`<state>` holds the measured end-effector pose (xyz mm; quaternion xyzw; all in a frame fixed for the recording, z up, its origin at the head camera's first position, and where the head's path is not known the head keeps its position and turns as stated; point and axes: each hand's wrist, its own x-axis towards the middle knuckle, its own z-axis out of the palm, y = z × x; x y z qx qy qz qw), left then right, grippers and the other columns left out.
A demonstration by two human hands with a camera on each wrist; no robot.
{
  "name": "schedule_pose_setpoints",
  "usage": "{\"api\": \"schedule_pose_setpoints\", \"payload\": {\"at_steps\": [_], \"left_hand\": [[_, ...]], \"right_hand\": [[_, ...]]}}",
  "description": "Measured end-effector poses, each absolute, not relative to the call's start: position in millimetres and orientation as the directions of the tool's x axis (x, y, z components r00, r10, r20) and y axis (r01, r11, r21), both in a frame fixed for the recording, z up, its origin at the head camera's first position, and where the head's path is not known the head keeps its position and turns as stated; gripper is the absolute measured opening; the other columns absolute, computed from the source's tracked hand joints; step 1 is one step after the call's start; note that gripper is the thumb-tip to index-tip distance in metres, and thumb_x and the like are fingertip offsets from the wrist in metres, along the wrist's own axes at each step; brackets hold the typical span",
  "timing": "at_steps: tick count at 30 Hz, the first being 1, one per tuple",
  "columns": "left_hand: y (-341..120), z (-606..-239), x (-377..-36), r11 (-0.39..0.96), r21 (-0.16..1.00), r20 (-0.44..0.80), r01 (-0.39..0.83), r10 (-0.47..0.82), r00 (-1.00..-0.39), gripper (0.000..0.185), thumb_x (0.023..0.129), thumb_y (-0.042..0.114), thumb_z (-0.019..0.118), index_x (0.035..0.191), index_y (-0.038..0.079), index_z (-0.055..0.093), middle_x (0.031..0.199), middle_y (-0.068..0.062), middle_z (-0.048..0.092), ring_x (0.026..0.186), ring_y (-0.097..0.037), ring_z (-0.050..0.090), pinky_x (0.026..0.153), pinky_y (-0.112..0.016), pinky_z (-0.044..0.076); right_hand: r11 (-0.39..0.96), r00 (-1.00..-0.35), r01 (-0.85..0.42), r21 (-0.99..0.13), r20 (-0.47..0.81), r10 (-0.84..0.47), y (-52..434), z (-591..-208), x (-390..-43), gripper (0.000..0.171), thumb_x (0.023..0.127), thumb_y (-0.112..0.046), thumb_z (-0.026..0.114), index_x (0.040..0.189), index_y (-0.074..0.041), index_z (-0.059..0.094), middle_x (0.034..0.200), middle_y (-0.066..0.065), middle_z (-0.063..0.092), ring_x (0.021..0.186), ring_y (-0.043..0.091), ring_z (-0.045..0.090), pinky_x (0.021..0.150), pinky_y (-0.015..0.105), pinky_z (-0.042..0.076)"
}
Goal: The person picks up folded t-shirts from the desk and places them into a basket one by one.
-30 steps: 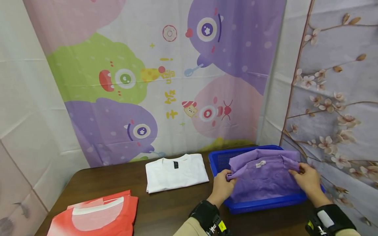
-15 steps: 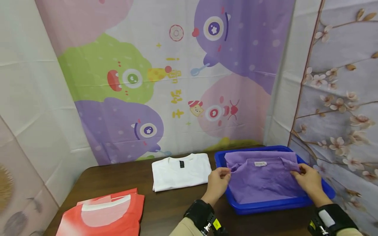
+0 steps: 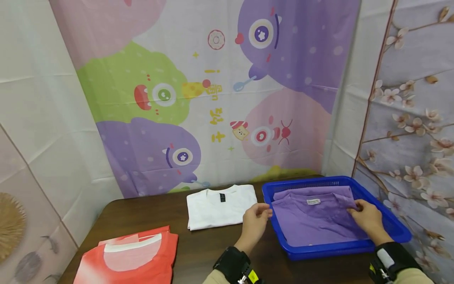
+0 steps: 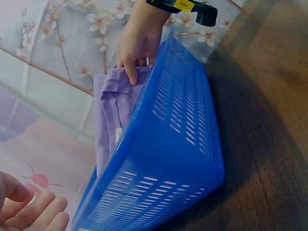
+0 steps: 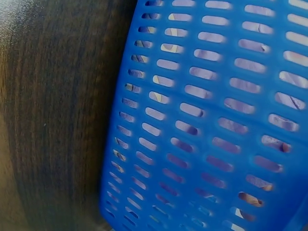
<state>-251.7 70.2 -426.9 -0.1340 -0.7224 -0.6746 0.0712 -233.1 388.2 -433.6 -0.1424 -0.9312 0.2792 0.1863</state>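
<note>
A folded purple T-shirt (image 3: 315,223) lies inside a blue plastic basket (image 3: 331,250), its neck label facing up. My right hand (image 3: 370,221) pinches the shirt's right shoulder edge between thumb and fingers; the left wrist view also shows this hand (image 4: 137,43) on the fabric. My left hand (image 3: 253,225) is off the shirt, just outside the basket's left rim, with loosely bent fingers and nothing in them. In the right wrist view the basket's slotted wall (image 5: 207,110) hides the hand, and purple cloth shows through the slots.
Left of the basket, a folded white T-shirt (image 3: 220,209) lies on the dark wooden table (image 3: 198,256). A red and pink folded shirt (image 3: 133,252) is at the table's front left. Behind the table hangs a cartoon-printed curtain (image 3: 227,165), and a floral curtain (image 3: 408,138) borders the right side.
The purple shirt has settled lower and flatter into the basket. My left hand has let go of its left edge and moved left past the rim; my right hand stays on the right edge.
</note>
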Motion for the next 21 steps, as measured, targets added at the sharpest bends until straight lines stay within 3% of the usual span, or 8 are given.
{"api": "schedule_pose_setpoints", "payload": {"at_steps": [6,13,21], "left_hand": [[66.4,-430.0,-249.3,0.038,0.96,0.271,0.276,0.109,-0.956,0.018,0.088,-0.004,0.056,0.101,-0.012,0.065,0.091,-0.027,0.072,0.083,-0.036,0.073,0.067,-0.02,0.056],[62.4,-434.9,-236.3,-0.039,0.975,0.223,0.219,0.146,-0.964,0.019,0.09,-0.002,0.054,0.103,-0.013,0.064,0.095,-0.03,0.071,0.088,-0.037,0.072,0.075,-0.034,0.059],[57.9,-438.3,-225.6,-0.07,0.978,0.207,0.198,0.166,-0.964,0.02,0.09,-0.003,0.054,0.103,-0.014,0.063,0.097,-0.03,0.071,0.089,-0.038,0.072,0.077,-0.035,0.059]], "right_hand": [[0.789,-0.884,0.206,-0.578,0.236,0.403,389.9,-434.9,-237.3,0.037,0.087,-0.012,0.059,0.11,0.016,0.055,0.104,0.038,0.06,0.095,0.051,0.056,0.08,0.057,0.044],[0.727,-0.846,0.318,-0.609,0.163,0.507,394.1,-437.0,-239.6,0.042,0.091,-0.018,0.053,0.117,0.015,0.053,0.114,0.033,0.062,0.107,0.053,0.053,0.091,0.056,0.04],[0.712,-0.843,0.361,-0.602,0.116,0.526,399.2,-437.6,-240.0,0.044,0.092,-0.023,0.053,0.117,0.012,0.055,0.119,0.03,0.06,0.11,0.054,0.05,0.092,0.055,0.039]]}}
